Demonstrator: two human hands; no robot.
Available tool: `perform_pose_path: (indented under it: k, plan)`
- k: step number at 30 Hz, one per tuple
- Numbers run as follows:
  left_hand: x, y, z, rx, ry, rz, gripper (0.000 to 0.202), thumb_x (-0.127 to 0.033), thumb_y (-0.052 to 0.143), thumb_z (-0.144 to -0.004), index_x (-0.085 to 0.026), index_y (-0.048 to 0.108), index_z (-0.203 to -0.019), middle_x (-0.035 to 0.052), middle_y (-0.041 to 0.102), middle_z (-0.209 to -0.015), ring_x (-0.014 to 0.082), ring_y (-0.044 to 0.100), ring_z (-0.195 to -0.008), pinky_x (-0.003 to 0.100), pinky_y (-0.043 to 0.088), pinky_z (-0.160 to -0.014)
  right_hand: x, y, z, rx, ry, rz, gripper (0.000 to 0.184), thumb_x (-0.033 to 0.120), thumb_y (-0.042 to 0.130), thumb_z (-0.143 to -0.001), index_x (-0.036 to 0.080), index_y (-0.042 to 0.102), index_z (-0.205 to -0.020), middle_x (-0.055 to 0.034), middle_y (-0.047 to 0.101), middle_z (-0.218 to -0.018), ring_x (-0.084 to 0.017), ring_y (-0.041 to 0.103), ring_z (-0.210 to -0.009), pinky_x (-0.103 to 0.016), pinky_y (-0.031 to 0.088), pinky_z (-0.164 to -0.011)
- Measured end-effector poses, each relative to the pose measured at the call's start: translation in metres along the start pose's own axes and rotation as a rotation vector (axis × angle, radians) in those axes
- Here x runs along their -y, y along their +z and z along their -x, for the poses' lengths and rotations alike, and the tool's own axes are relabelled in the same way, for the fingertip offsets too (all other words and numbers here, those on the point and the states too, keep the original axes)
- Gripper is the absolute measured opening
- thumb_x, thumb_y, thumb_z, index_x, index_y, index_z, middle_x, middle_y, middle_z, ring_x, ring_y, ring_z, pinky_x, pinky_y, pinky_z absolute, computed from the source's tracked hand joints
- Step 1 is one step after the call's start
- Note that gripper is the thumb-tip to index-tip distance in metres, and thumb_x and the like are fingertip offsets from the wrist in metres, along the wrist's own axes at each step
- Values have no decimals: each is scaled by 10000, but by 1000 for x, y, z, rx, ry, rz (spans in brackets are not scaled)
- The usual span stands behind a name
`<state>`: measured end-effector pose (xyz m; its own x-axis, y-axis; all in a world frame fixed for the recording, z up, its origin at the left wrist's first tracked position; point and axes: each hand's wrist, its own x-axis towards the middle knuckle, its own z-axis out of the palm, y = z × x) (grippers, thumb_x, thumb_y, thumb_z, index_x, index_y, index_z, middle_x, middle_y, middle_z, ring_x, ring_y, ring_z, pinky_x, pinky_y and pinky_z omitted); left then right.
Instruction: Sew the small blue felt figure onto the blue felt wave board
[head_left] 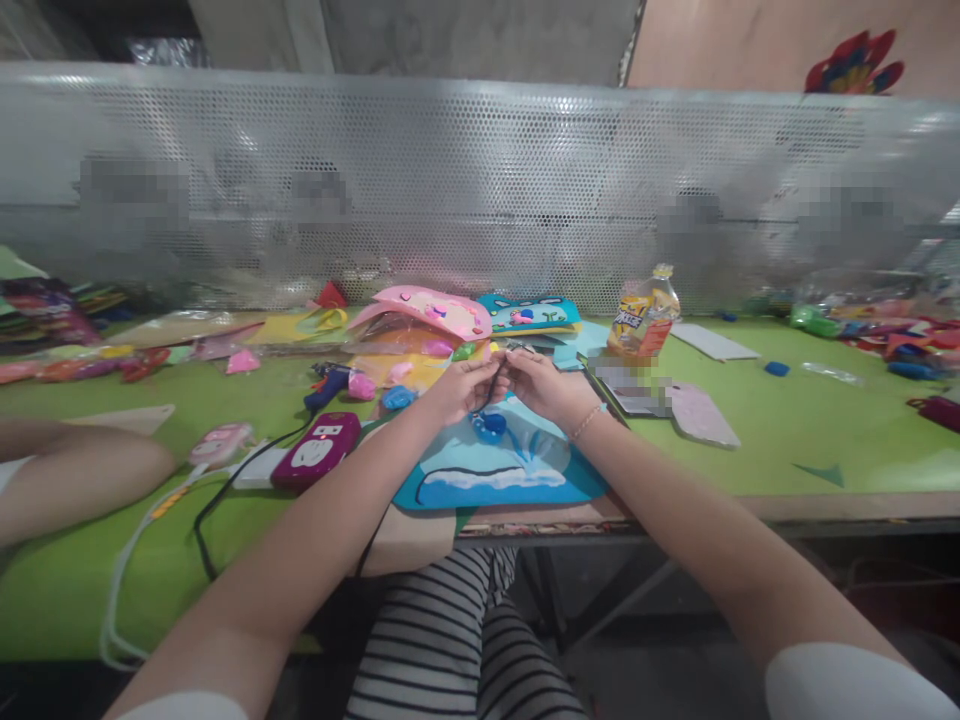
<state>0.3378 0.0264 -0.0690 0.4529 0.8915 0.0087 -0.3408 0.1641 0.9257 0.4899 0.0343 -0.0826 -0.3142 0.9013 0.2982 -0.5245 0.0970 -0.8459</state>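
Note:
My left hand and my right hand meet over the green table, fingers pinched together on a small thing I cannot make out between them. Just under them lies a blue felt piece with a white wave shape and a small blue bead-like part. Behind the hands sit a pink foam shape and a teal decorated piece.
A purple case, a blue glue gun with black cord, a snack bag and scattered craft bits lie around. Another person's arm rests at the left. A perforated metal screen backs the table.

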Motion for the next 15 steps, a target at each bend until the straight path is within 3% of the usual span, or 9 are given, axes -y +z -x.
perform_pose_path:
  k: [15]
  plan:
    - [-2,1,2,58,16,-4,106,-207,652,-770,-103,631,-777,41,644,-637,96,608,-527,201,514,-551,0,7,2,-63,-24,-5,198,300,761,-622,159,646,-700,27,587,-579,-90,522,-536,-220,442,-502]
